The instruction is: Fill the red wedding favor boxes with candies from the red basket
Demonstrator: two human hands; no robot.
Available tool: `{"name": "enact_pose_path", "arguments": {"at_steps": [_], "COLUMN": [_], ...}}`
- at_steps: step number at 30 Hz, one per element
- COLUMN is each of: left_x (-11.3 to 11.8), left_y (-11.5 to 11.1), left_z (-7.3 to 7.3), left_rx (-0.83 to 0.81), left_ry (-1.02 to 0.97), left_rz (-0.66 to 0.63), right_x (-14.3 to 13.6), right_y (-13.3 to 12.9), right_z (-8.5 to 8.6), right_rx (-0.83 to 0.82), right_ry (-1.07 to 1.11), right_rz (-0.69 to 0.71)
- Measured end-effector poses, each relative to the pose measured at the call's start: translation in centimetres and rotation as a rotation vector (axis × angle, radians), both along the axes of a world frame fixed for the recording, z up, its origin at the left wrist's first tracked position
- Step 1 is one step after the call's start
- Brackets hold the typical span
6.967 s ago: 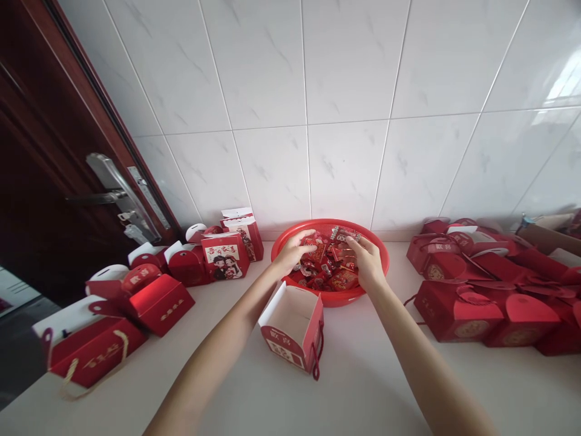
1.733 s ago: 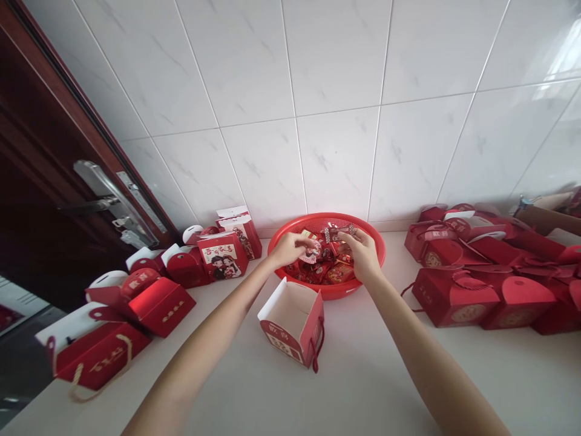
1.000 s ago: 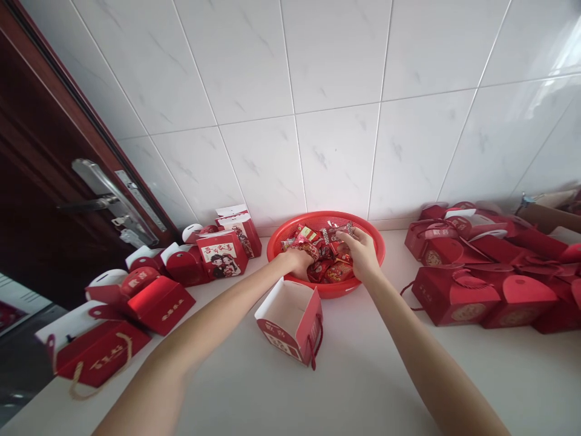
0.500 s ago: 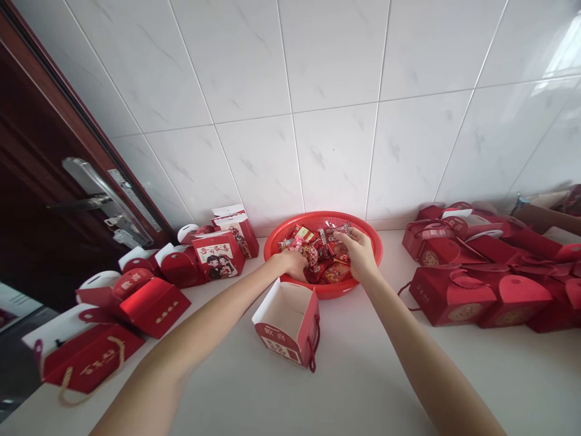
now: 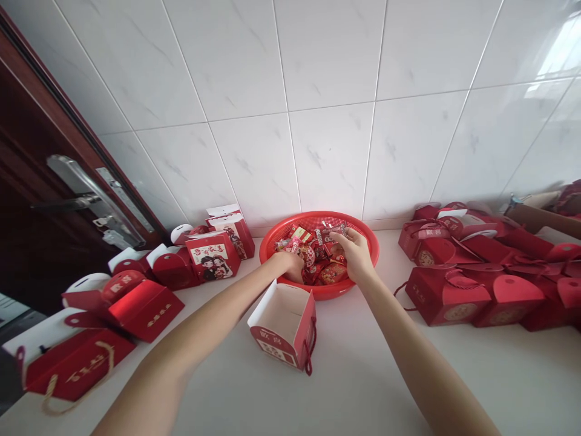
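A red plastic basket (image 5: 373, 242) by the wall holds a heap of sweets (image 5: 333, 272) in red and printed wrappers. My left hand (image 5: 291, 265) reaches down into its left side, the fingers hidden among the sweets. On the right side, my right hand (image 5: 354, 249) has its thumb and fingers closed at a wrapped sweet (image 5: 330, 231) with patterned ends. In front of the basket stands a red gift box (image 5: 284, 330) with its top open, a pale inside and a dark red cord handle. I see nothing in the visible part of its inside.
Red gift boxes (image 5: 147, 309) stand in a group on the left, some with lids up. More red boxes (image 5: 447, 297) crowd the right side, with a brown carton (image 5: 526, 219) behind. A tiled wall (image 5: 331, 151) backs the white table (image 5: 354, 375); a door (image 5: 49, 157) stands at left.
The view has shifted slightly, so most things sit a little further left. Both hands stay in the basket with only small finger movements; the open box stands where it was.
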State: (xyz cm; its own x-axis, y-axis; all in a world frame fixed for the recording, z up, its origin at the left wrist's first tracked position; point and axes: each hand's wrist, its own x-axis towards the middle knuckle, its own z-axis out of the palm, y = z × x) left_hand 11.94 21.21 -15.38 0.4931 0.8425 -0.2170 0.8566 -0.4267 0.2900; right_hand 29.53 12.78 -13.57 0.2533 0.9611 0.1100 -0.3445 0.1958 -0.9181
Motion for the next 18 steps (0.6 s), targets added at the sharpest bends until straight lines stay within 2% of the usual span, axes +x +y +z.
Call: {"name": "enact_pose_path", "arguments": {"at_steps": [4, 9, 14, 18], "left_x": [0.1, -0.3, -1.6, -2.3], "left_y": [-0.1, -0.9, -1.1, -0.9], "left_z": [0.4, 2.0, 4.2, 4.8], "left_rx": [-0.097, -0.121, -0.132, -0.128], "left_ry": [0.096, 0.020, -0.187, -0.439], "left_rz": [0.029, -0.028, -0.067, -0.055], "right_x": [0.0, 0.0, 0.0, 0.0], "right_y": [-0.1, 0.0, 0.1, 0.1], "right_z": [0.1, 0.0, -0.1, 0.0], "right_rx": [-0.007, -0.007, -0.010, -0.010], "right_ry": [-0.012, -0.012, -0.005, -0.002], "right_rz": [-0.002, 0.003, 0.002, 0.006]}}
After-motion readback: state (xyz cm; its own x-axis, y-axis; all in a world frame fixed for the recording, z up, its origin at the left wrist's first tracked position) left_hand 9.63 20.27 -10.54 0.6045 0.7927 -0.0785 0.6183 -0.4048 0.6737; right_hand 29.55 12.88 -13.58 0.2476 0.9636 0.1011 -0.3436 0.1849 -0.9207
